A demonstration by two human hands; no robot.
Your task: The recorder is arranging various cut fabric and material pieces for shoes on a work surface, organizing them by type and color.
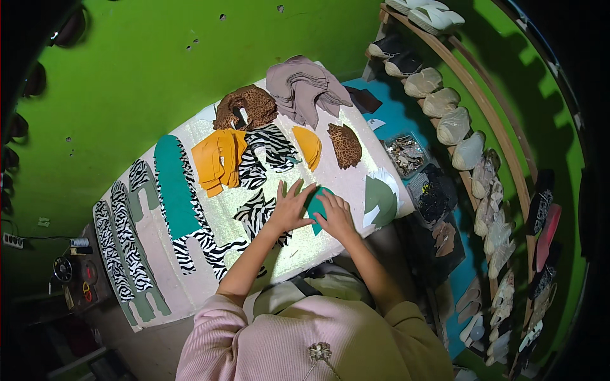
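My left hand (292, 208) lies with its fingers spread at the left edge of a small teal green cut piece (316, 207) on the table. My right hand (337, 218) rests on the right side of the same piece, fingers stretched out and partly covering it. Black-and-white zebra-print pieces (255, 211) lie under and beside my left wrist. Farther off are a yellow-orange half-round piece (307, 147) and a leopard-print piece (345, 145). Olive green pieces (379, 202) with white paper-like parts sit to the right of my right hand.
Stacks of orange (216, 159), leopard-print (246, 109) and mauve (302, 89) pieces lie toward the far edge. Long zebra-print strips (130, 238) and a teal panel (173, 184) cover the left side. A clear box (405, 154) and a shoe rack (502, 120) stand at the right.
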